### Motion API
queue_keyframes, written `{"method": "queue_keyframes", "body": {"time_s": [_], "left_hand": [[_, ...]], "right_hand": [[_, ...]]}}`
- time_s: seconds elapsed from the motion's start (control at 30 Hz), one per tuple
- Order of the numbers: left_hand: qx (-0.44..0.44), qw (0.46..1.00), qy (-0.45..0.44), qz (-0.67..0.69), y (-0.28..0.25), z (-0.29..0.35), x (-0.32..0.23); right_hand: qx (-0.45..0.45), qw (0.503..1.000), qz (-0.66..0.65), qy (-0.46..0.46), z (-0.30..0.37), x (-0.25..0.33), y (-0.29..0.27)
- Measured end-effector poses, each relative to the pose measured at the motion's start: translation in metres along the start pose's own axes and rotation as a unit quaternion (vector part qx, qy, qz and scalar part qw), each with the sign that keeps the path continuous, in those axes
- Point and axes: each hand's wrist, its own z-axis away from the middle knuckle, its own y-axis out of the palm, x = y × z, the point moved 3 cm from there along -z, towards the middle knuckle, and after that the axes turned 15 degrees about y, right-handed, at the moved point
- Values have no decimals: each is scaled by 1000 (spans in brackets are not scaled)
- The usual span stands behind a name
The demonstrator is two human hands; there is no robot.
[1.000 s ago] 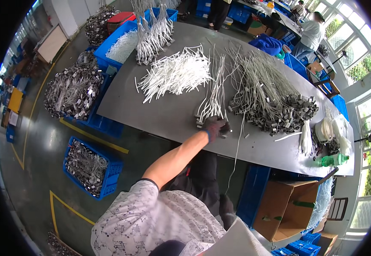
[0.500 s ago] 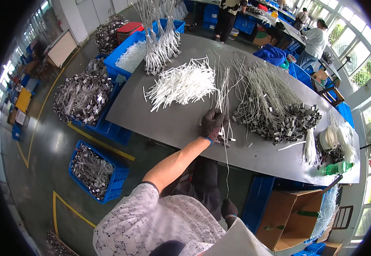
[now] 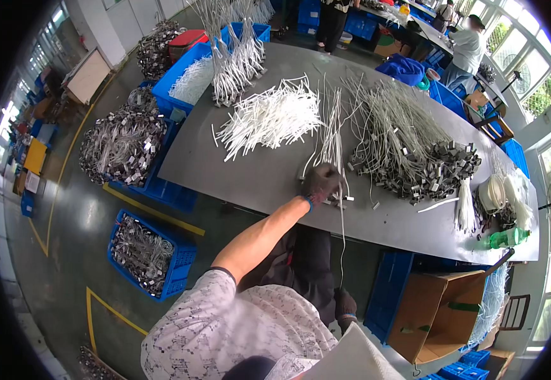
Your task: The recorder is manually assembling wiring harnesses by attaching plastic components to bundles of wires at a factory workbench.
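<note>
My left hand (image 3: pixel 323 181), in a dark knitted glove, is at the near edge of the grey table, its blurred fingers closed over the near end of a narrow bundle of thin cables (image 3: pixel 332 136). One pale cable (image 3: pixel 342 244) runs from beside this hand over the edge and down to my right hand (image 3: pixel 345 305). Also gloved, that hand hangs low beside my leg, closed around the cable's lower end. Small connectors (image 3: pixel 349 199) lie just right of my left hand. A loose pile of short white tubes (image 3: pixel 269 117) is beyond it to the left.
To the right, a large heap of cables with dark connectors (image 3: pixel 415 149) covers the table (image 3: pixel 212 168). A green bottle (image 3: pixel 506 238) lies near the right end. Below stands an open cardboard box (image 3: pixel 427 310). A blue crate of cables (image 3: pixel 180 266) is on the floor at left.
My left hand has shifted slightly right and nearer the cable bundle, and is now blurred. The cable still stretches down to my right hand, which has barely moved. The view has tilted a little.
</note>
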Motion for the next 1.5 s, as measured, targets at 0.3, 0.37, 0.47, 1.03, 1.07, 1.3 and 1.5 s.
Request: {"method": "queue_keyframes", "body": {"time_s": [0.3, 0.37, 0.47, 1.03, 1.07, 1.3, 1.5], "left_hand": [[124, 987, -42, -96, 25, 7, 10], [153, 984, -44, -82, 42, 23, 22], [198, 978, -59, -38, 60, 53, 14], [-231, 806, -18, -545, -194, -10, 62], [-268, 701, 56, -659, -255, 4, 89], [-98, 715, -144, -677, -323, -16, 131], [-4, 765, -190, -615, -300, -24, 122]], "right_hand": [[-30, 985, -122, -116, -39, 13, -23], [-72, 940, -319, -102, -66, 71, -64], [-104, 883, -450, -85, -96, 134, -113], [-398, 916, -49, 17, -203, 137, -174], [-338, 941, -29, 0, -213, 150, -173], [-252, 965, -63, 48, -220, 127, -159], [-128, 982, -124, 68, -170, 60, -123]]}}
